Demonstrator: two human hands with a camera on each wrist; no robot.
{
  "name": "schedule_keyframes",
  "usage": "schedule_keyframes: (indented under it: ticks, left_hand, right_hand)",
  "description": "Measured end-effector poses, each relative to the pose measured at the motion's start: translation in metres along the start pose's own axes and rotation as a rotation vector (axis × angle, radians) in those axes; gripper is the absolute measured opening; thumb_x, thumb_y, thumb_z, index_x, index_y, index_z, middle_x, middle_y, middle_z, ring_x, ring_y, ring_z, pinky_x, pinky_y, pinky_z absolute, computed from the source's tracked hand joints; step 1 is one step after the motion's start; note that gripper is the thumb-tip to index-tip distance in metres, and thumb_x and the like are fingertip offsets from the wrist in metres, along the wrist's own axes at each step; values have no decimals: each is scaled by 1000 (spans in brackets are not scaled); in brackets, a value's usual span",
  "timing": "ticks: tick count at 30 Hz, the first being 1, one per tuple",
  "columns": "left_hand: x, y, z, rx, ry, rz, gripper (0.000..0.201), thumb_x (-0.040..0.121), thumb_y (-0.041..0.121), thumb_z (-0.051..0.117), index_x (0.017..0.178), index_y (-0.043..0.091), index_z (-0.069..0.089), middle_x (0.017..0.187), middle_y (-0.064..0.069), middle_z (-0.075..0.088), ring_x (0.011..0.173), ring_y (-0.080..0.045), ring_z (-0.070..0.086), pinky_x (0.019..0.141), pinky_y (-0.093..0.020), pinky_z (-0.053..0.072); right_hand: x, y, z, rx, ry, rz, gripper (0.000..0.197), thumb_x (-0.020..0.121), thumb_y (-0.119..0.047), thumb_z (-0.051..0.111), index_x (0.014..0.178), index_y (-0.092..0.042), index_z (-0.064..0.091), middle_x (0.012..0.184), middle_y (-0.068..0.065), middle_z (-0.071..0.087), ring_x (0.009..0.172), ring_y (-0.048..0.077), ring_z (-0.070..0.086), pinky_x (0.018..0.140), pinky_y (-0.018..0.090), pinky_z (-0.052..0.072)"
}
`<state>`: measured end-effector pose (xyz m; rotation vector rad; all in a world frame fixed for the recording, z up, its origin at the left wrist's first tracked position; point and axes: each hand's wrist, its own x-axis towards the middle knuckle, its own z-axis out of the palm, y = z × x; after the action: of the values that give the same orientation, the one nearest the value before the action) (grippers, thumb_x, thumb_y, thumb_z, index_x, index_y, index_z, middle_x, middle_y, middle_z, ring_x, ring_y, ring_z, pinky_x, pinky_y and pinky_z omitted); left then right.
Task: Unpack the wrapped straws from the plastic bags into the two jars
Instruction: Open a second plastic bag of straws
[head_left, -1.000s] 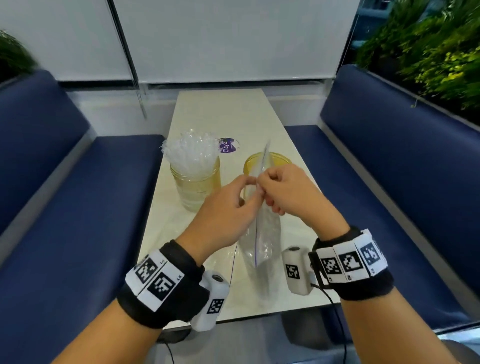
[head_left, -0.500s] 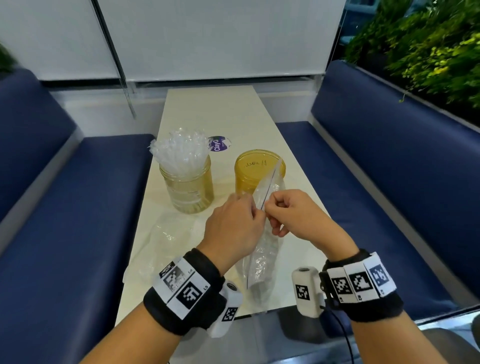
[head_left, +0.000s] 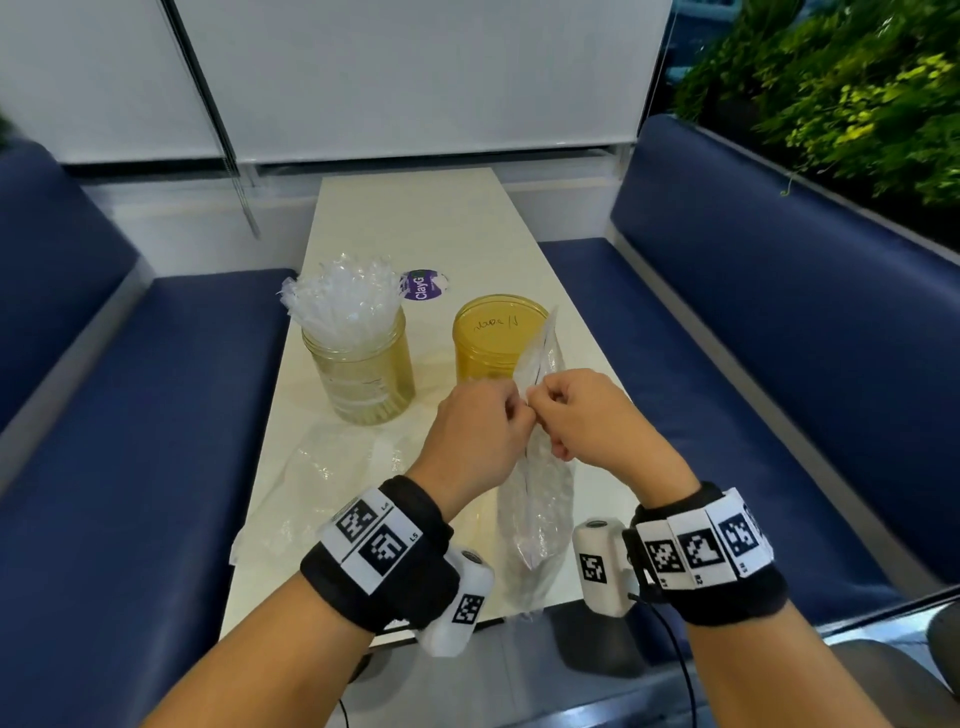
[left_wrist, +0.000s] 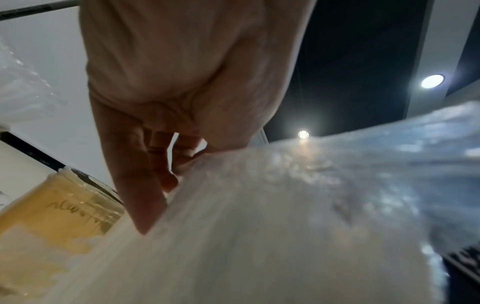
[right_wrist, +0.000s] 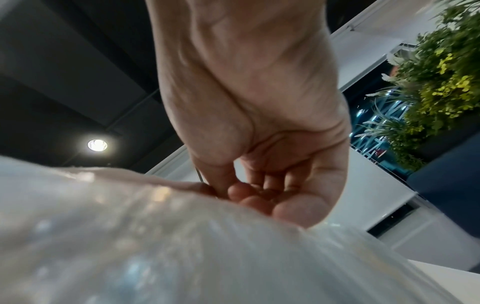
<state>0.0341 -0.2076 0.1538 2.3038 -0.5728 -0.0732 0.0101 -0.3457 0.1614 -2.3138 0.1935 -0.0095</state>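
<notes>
A clear plastic bag of wrapped straws (head_left: 537, 499) stands upright near the table's front edge. My left hand (head_left: 480, 431) and right hand (head_left: 587, 415) both pinch its top seam, knuckles almost touching. The bag (left_wrist: 285, 226) fills the left wrist view under my curled fingers (left_wrist: 155, 164). In the right wrist view the bag (right_wrist: 155, 246) bulges below my pinching fingertips (right_wrist: 249, 197). A clear jar (head_left: 363, 364) packed with wrapped straws (head_left: 343, 301) stands at the left. A yellow jar (head_left: 493, 338) stands just behind the bag, with no straws visible in it.
An empty crumpled plastic bag (head_left: 322, 483) lies flat on the table (head_left: 415, 223) at my left. A purple round sticker (head_left: 423, 285) lies behind the jars. Blue benches (head_left: 779, 338) flank the narrow table, and green plants (head_left: 857, 88) stand at the back right.
Both hands and the bag have come lower and nearer to me, clear of the yellow jar's mouth. The pinch on the bag's top seam stays.
</notes>
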Motion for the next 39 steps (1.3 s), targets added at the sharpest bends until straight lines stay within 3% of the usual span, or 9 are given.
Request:
schedule_keyframes:
  ticks: [7,12,17,20,24,29,33,35,39]
  left_hand:
    - [2,-5,-10,-145,12,-98,28,84,29,50,73,4,54,80,-17,71,70,-38,69,57,-55,59]
    - [6,23,-36,-197,73,-63,28,85,29,52,70,6,52,83,-18,73,69,-35,70,59,-56,60]
    - [10,42,-96,-424,155,-108,24,98,9,52,91,-13,55,94,-19,74,47,-17,67,48,-34,60]
    - [6,41,-137,-522,305,-87,11,94,4,51,88,0,59,79,-16,72,43,-20,67,42,-27,54]
    - [3,37,-179,-476,408,-38,16,90,1,53,76,6,52,54,2,63,43,-15,64,47,-31,60]
    - [1,41,-193,-263,392,51,20,94,-6,46,100,14,47,87,-21,66,58,-22,66,48,-32,58]
    - [3,28,-191,-13,421,-26,41,95,-4,37,90,12,75,78,-10,65,45,-11,64,42,-21,53]
    - [1,15,-185,16,446,-94,34,96,7,45,96,16,78,70,-2,67,49,-17,68,56,-32,62]
    - [-3,-10,-164,97,289,-134,26,80,22,68,104,25,76,88,6,68,69,-21,69,78,-43,62]
  right_hand:
    - [-9,11,-24,115,7,96,31,91,-19,51,63,-8,52,56,4,68,69,31,74,75,50,58]
    - [-15,-9,-59,43,207,20,40,85,-22,53,64,12,51,56,17,68,41,9,51,54,41,47]
    - [-22,-42,-106,65,428,-156,43,86,-24,54,60,11,57,51,23,59,35,9,46,48,29,39]
    - [-23,-50,-131,122,495,-192,40,80,-26,51,52,1,58,47,9,63,54,35,63,61,46,58]
    - [-15,-66,-135,108,547,-241,25,81,-8,59,62,4,49,53,17,62,56,22,73,62,55,61]
    - [-2,-106,-101,-181,531,-394,26,84,-10,54,80,-32,67,54,-1,58,56,21,63,62,39,57]
    - [14,-117,-79,-570,357,-186,36,94,-10,49,95,-34,76,84,-5,64,71,20,57,62,29,40]
    - [24,-106,-68,-628,340,-97,30,95,-14,49,105,-25,76,101,5,70,86,31,64,65,31,42]
    - [36,-83,-43,-679,296,12,16,90,-18,54,96,-13,69,92,8,66,76,31,58,59,30,36]
